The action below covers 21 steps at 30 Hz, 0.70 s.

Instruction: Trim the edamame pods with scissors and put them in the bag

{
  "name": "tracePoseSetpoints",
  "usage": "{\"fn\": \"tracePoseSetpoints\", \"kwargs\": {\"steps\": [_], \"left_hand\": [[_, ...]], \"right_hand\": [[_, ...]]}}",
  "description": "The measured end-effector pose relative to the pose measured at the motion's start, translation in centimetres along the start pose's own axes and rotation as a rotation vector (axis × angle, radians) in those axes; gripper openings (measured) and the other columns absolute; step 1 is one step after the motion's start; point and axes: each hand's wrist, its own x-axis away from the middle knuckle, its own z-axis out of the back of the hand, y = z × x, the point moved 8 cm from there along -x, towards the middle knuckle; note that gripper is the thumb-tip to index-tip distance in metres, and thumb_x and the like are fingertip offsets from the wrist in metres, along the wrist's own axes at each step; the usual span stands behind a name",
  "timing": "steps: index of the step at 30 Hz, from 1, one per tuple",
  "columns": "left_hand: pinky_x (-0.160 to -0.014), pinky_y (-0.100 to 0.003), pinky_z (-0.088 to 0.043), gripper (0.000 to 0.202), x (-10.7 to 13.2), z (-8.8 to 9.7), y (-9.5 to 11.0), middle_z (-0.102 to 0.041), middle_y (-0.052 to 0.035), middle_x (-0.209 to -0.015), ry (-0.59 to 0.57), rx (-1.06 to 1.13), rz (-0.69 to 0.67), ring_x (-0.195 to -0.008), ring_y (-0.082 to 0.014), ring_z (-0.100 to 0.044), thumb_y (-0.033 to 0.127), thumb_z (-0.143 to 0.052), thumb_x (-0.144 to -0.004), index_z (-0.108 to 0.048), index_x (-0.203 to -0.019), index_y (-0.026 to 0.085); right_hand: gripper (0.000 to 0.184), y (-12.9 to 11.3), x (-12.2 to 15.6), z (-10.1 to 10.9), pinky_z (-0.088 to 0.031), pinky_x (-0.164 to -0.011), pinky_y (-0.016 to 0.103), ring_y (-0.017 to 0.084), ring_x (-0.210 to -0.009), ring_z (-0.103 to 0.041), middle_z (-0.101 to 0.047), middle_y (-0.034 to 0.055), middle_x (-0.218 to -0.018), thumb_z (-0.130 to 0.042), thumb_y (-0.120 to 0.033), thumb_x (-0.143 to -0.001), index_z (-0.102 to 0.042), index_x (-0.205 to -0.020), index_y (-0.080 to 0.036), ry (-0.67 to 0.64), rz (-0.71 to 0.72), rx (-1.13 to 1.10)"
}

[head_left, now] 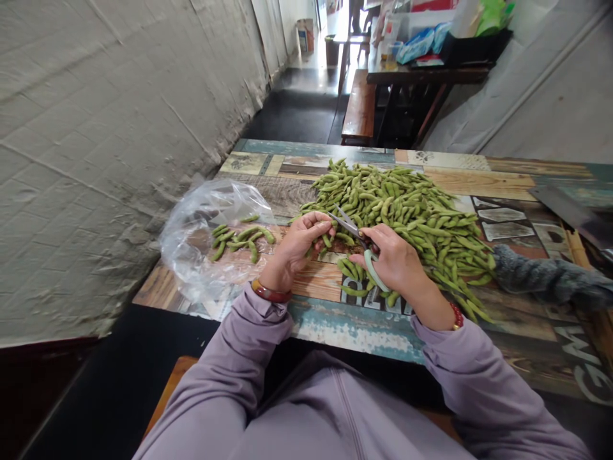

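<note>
My right hand [395,259] grips a pair of scissors [376,271] with pale green handles, its blades apart and pointing up and left. Close to the blade tips, my left hand [304,243] is closed on green soybean pods [327,241], partly hidden by the fingers. A large heap of soybean pods [407,204] spreads beyond and to the right of my hands, with a few loose ones under the scissors. On the left lies a clear plastic bag [186,236], with several pods [244,239] on or in it; I cannot tell which.
The wood-patterned table [330,338] runs along a rough white wall [105,128] on the left. A grey fuzzy cloth [546,278] and a flat dark blade-like object [572,211] lie at the right. Farther back stand a bench [359,105] and another table [426,75] loaded with goods.
</note>
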Motion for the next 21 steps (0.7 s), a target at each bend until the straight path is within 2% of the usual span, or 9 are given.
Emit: {"fn": "tracePoseSetpoints", "kwargs": {"steps": [4,15,21], "left_hand": [[-0.041,-0.013,-0.031,0.026,0.0,-0.4,-0.3,-0.062,0.0019,-0.068,-0.034,0.069,0.007,-0.044,-0.0009,-0.044,0.027,-0.080,-0.072,-0.060,-0.082,0.012],[-0.039,-0.016,-0.028,0.031,-0.3,-1.2,-1.1,-0.059,0.0026,-0.063,-0.128,-0.018,0.000,-0.043,-0.0025,-0.043,0.033,-0.081,-0.072,-0.059,-0.079,0.013],[-0.039,-0.014,-0.027,0.031,0.0,-1.2,-0.6,-0.055,0.0039,-0.060,-0.104,-0.021,0.011,-0.045,-0.0027,-0.043,0.033,-0.081,-0.070,-0.059,-0.078,0.013]], "right_hand": [[0.038,-0.3,0.1,-0.2,-0.055,-0.073,0.035,0.023,-0.083,-0.067,-0.066,0.0089,-0.106,-0.072,-0.035,-0.083,-0.063,-0.117,-0.020,-0.022,0.016,-0.002],[0.034,-1.0,0.1,0.0,-0.053,-0.071,0.034,0.023,-0.080,-0.065,-0.065,0.0086,-0.100,-0.071,-0.031,-0.085,-0.063,-0.115,-0.019,-0.011,0.071,-0.032],[0.025,-1.0,0.0,0.1,-0.051,-0.072,0.033,0.022,-0.081,-0.064,-0.065,0.0079,-0.096,-0.068,-0.029,-0.088,-0.064,-0.111,-0.018,-0.030,0.088,-0.015]]}}
